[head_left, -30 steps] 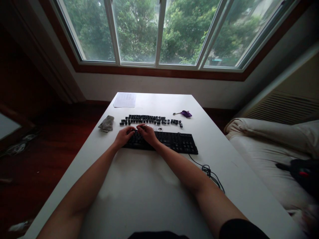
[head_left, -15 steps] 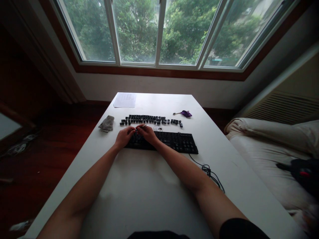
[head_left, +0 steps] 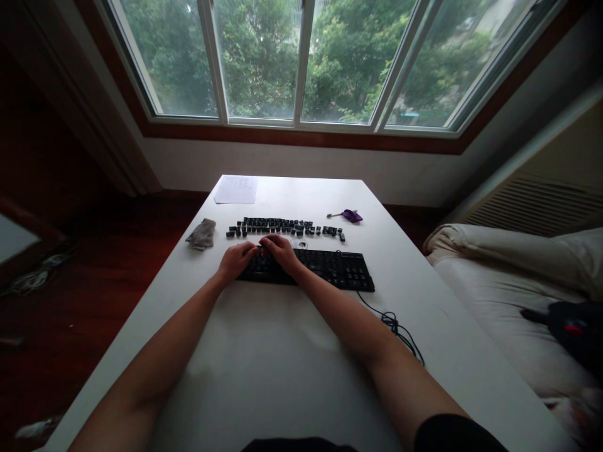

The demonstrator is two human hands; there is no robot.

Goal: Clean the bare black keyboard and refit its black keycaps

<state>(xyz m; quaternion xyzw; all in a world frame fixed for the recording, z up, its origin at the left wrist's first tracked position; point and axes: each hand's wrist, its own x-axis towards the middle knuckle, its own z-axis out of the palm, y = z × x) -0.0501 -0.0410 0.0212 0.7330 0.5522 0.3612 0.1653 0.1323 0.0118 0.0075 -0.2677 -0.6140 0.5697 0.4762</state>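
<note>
A black computer keyboard [head_left: 330, 269] lies flat on the white table. My left hand [head_left: 235, 260] is at its left part, thumb and index finger pinched together over the upper edge. Beside it, my right hand [head_left: 280, 250] reaches over the keys with its fingers curled and closed, the fingertips of both hands nearly meeting. Something small and dark sits between the fingertips, too small to name. Just beyond the hands, loose black keycaps [head_left: 277, 223] stand in uneven rows. A small clear round object [head_left: 299, 244] lies by the keyboard's top edge, partly behind my right hand.
A grey cloth [head_left: 202, 234] lies left of the keycaps. At the back left is a sheet of paper [head_left: 236, 189]. A brush [head_left: 335, 215] and a purple packet or cloth [head_left: 352, 216] lie at the right. The keyboard's coiled cable [head_left: 393, 323] runs towards the front right.
My right hand has turned slightly, and the thin light-coloured thing that showed at its fingers is out of sight. My left hand has barely moved.
</note>
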